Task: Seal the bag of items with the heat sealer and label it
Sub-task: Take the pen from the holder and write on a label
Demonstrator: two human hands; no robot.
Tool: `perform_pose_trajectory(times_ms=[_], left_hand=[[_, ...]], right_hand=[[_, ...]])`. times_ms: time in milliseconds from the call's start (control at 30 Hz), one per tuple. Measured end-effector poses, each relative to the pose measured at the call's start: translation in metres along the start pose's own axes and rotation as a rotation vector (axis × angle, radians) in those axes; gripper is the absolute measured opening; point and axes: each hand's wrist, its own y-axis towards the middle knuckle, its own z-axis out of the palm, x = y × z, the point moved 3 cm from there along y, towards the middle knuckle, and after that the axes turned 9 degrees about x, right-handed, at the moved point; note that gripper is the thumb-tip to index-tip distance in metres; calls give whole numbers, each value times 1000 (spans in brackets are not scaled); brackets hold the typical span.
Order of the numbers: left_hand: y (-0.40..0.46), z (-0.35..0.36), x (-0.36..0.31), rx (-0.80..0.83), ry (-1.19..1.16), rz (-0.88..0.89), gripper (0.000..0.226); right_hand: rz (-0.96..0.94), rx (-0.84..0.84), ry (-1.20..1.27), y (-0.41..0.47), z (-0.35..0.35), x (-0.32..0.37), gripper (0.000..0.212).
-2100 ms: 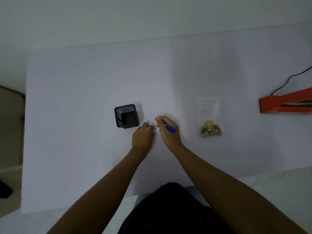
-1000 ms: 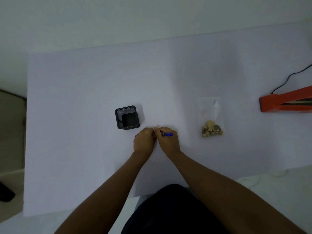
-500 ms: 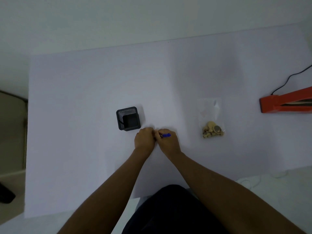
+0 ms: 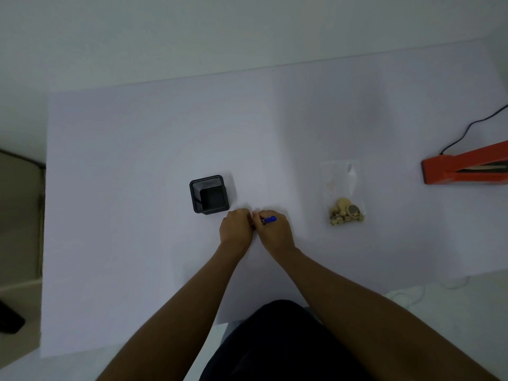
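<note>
A clear plastic bag (image 4: 342, 177) lies flat on the white table (image 4: 137, 160), with beige and grey small items (image 4: 347, 213) bunched at its near end. The orange heat sealer (image 4: 464, 171) sits at the right edge, partly cut off. My right hand (image 4: 276, 233) grips a blue pen (image 4: 270, 219), left of the bag. My left hand (image 4: 235, 226) is a closed fist pressed against my right fingers at the pen's other end, which is hidden. No label is visible.
A black mesh pen holder (image 4: 209, 194) stands just beyond my left hand. A black cable (image 4: 467, 130) runs from the sealer off to the right. A white cord (image 4: 406, 294) lies below the table's near right edge.
My hands came together on the pen, which turned to lie sideways. A blue tip that showed left of my left hand a second ago is now hidden.
</note>
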Motion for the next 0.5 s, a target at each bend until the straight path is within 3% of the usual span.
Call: perform_pose_trajectory(times_ms=[500], left_hand=[[-3,-4,-4,18,51,8,17]], right_hand=[[81,12,-34,4,-2,8,40]])
